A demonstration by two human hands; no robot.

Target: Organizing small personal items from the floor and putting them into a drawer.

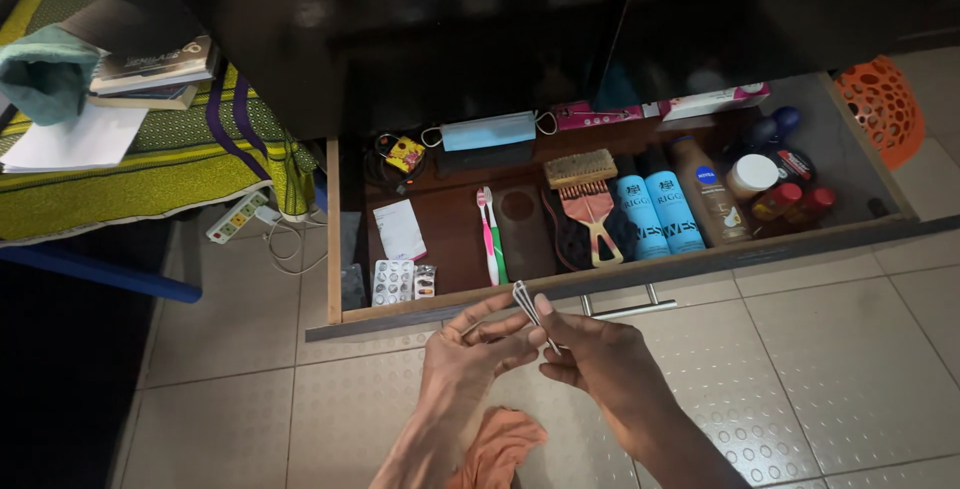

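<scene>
Both of my hands meet just in front of an open wooden drawer (600, 274). My right hand (600, 364) pinches a small thin metal tool, like tweezers (527, 304), with its tip pointing up toward the drawer front. My left hand (475, 349) has its fingers spread and its fingertips touch the same tool from the left. Inside the drawer lie two toothbrushes (490, 234), a brush and comb (590, 199), two blue bottles (657, 214), a tan bottle (712, 194) and blister packs (392, 281).
A blue face mask (488, 132) and pink boxes (700, 102) lie at the drawer's back, small jars (775, 184) at its right. An orange cloth (500, 449) lies on the tiled floor by my arms. An orange basket (885, 109) stands right; a power strip (238, 217) and books (150, 69) on a green cloth sit left.
</scene>
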